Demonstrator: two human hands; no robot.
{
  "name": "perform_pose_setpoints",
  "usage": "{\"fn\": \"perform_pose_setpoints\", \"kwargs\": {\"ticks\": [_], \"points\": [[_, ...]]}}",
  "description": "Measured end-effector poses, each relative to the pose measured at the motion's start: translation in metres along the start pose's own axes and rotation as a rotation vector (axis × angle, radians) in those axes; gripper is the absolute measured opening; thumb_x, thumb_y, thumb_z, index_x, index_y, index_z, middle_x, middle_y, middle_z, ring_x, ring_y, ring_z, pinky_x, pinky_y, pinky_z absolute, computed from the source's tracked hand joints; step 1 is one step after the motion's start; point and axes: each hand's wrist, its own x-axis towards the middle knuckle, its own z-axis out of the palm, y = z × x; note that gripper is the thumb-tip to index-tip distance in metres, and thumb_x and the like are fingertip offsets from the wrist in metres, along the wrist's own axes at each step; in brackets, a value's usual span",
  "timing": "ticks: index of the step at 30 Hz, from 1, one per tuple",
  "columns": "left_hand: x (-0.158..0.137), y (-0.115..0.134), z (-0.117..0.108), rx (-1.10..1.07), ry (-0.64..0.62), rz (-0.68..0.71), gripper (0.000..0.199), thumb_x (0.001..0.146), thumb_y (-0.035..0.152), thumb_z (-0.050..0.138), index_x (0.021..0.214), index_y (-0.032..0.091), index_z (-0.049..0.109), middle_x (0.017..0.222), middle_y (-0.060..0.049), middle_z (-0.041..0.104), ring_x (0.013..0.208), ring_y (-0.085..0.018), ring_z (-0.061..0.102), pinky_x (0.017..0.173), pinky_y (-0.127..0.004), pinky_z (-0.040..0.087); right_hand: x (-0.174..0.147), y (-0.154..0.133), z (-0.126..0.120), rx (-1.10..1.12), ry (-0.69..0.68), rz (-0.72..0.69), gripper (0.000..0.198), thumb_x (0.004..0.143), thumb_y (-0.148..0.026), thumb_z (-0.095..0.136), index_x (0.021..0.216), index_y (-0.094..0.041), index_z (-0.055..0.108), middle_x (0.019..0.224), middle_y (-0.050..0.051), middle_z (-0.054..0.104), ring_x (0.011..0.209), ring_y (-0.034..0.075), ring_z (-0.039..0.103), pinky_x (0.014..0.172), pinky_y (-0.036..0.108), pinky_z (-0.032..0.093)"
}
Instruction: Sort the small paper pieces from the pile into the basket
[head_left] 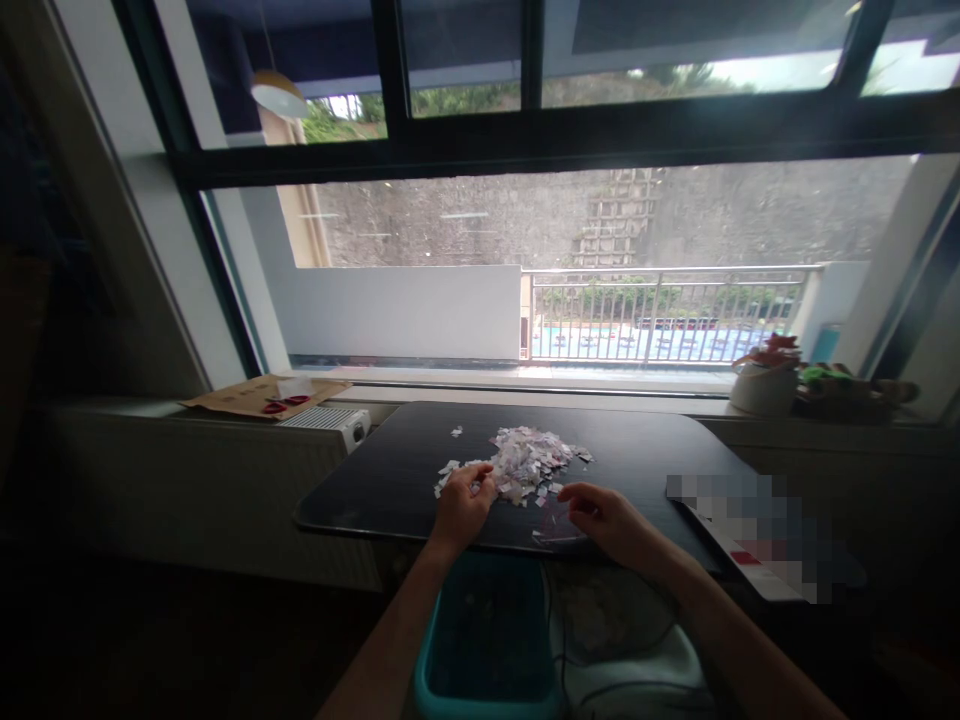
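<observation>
A loose heap of small cut paper scraps (531, 455) lies on the dark table (630, 440), with stray bits around its edges. My left hand (463, 502) is at the heap's left front edge, its fingers curled in together; whatever is between them is too small to make out. Right of the heap's front, my right hand (604, 518) has its fingers bent over a clear plastic bag (556, 524) with a pinkish edge. The bag lies flat near the table's front edge, and the closed fingers appear to grip its right side.
Below the table's front edge stands a teal bin (487, 640), with a pale bag (630, 660) beside it. A partly blurred flat object (757, 540) juts over the right edge. Red scissors (285, 404) rest on brown paper (240, 395) at left. A white pot (763, 388) stands on the sill.
</observation>
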Motion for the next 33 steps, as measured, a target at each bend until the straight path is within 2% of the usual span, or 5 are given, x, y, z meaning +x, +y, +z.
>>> {"fn": "perform_pose_setpoints", "kwargs": {"ticks": [8,14,21,25,33], "points": [[0.0,0.0,0.0,0.008,0.003,-0.008,0.028,0.078,0.028,0.048,0.094,0.014,0.065,0.096,-0.009,0.066,0.093,-0.02,0.06,0.085,-0.034,0.047,0.005,0.008,0.002,-0.048,0.089,-0.014,0.024,0.079,-0.025,0.049,0.098,-0.019,0.061,0.077,0.001,0.062,0.065,0.012,0.054,0.063,0.025,0.043],[0.0,0.001,-0.001,0.001,0.0,-0.005,0.028,0.078,0.029,0.047,0.094,0.016,0.066,0.096,-0.008,0.066,0.091,-0.02,0.06,0.084,-0.034,0.048,-0.005,-0.005,-0.005,-0.126,-0.04,-0.119,0.017,0.082,-0.022,0.047,0.091,-0.02,0.062,0.084,0.001,0.064,0.072,0.013,0.056,0.064,0.023,0.043],[0.0,0.003,-0.001,0.01,0.018,-0.009,0.028,0.078,0.03,0.048,0.093,0.016,0.066,0.095,-0.008,0.067,0.091,-0.02,0.061,0.082,-0.032,0.048,-0.003,-0.021,-0.002,-0.176,-0.028,-0.234,0.019,0.085,-0.019,0.044,0.09,-0.019,0.063,0.086,0.002,0.063,0.075,0.014,0.055,0.067,0.023,0.043],[0.0,0.001,-0.001,0.008,-0.003,-0.013,0.028,0.078,0.03,0.047,0.093,0.016,0.066,0.096,-0.008,0.066,0.09,-0.019,0.061,0.082,-0.032,0.048,-0.011,-0.015,-0.015,-0.202,-0.068,-0.206,0.021,0.083,-0.017,0.045,0.089,-0.02,0.064,0.087,0.003,0.065,0.079,0.016,0.057,0.071,0.025,0.044],[0.0,0.002,-0.001,-0.002,0.002,-0.022,0.029,0.078,0.03,0.047,0.094,0.015,0.066,0.097,-0.009,0.066,0.092,-0.02,0.06,0.084,-0.034,0.047,-0.007,-0.003,-0.017,-0.303,0.121,-0.119,0.026,0.082,-0.022,0.044,0.093,-0.02,0.067,0.09,0.006,0.067,0.079,0.019,0.059,0.071,0.029,0.044]]}}
